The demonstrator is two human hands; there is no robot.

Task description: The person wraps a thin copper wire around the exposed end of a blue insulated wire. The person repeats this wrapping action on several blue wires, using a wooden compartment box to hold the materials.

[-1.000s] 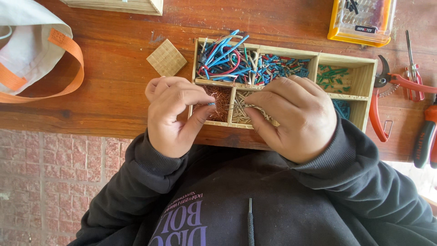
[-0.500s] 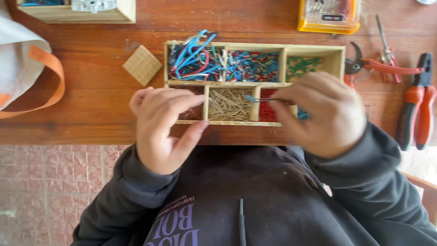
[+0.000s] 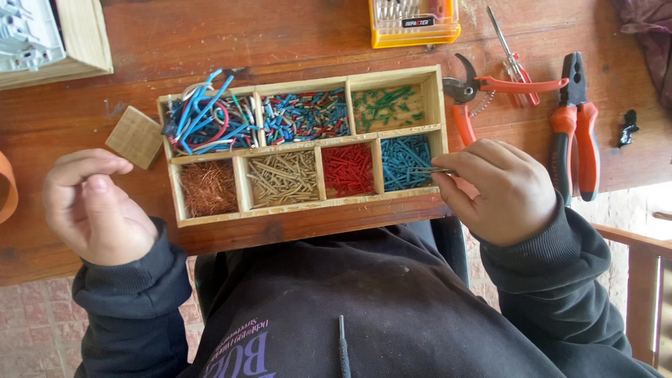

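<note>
From the head view, looking straight down, the sorting looks well advanced, though I judge it unfinished. The wooden tray [image 3: 170,183] on the surface [image 3: 294,42] has six of its seven compartments filled with cut pieces of one kind each: mixed blue and red, green, copper strands [image 3: 208,187], tan pieces [image 3: 283,176], red pieces [image 3: 348,169] and blue pieces [image 3: 406,157]. At the tray's ten o'clock corner a tangle of uncut wires [image 3: 203,119] fills the last compartment, so by my reckoning there is wire left to cut and sort.

The right hand [image 3: 500,190] sits at the tray's four o'clock edge, just beside the blue compartment. Its grip is closed: thumb and fingers pinch a pair of thin metal tweezers [image 3: 428,170], whose tips reach over the tray's rim into the blue pieces. I cannot tell whether the tips hold a piece. The blue pieces thus lie at about nine o'clock from the right hand, right under the tips.

The left hand [image 3: 94,210] hangs off the tray's eight o'clock corner, apart from it, fingers curled loosely toward the thumb. Whether anything sits in that grip I cannot tell; nothing shows. A small wooden square [image 3: 135,136] lies near it at one o'clock.

Beyond the tray, at its two to three o'clock, lie red-handled cutters [image 3: 490,87], a small screwdriver [image 3: 509,52] and orange-handled pliers [image 3: 575,119], all untouched. A yellow bit case [image 3: 414,24] rests at twelve o'clock.
</note>
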